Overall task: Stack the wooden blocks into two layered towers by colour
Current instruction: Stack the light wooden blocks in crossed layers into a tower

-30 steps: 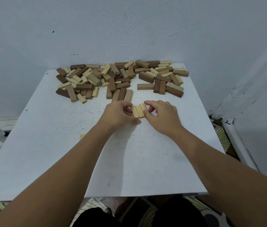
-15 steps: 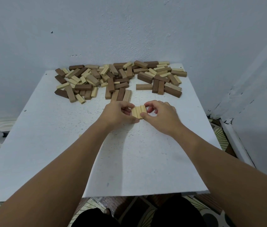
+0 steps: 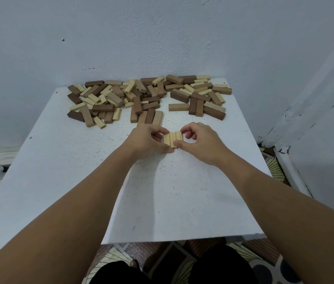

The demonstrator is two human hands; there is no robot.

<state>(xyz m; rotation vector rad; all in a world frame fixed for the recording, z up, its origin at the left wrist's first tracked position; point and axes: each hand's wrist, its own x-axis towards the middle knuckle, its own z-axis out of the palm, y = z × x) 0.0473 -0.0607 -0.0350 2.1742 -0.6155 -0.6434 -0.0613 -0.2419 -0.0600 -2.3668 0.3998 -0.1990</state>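
While both hands' fingers pinch three pale blocks, the left hand hides their left edge.

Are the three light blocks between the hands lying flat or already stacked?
Lying flat: the three light blocks sit side by side on the table, one layer, left hand and right hand pinching their sides.

Both bare forearms reach forward from the lower corners and converge near the middle. The left hand lies knuckles up, fingers curled inward, thumb stretched toward the right. The right hand mirrors it, index finger and thumb forming an open ring, thumb tip pointing left. The two thumb tips nearly meet.
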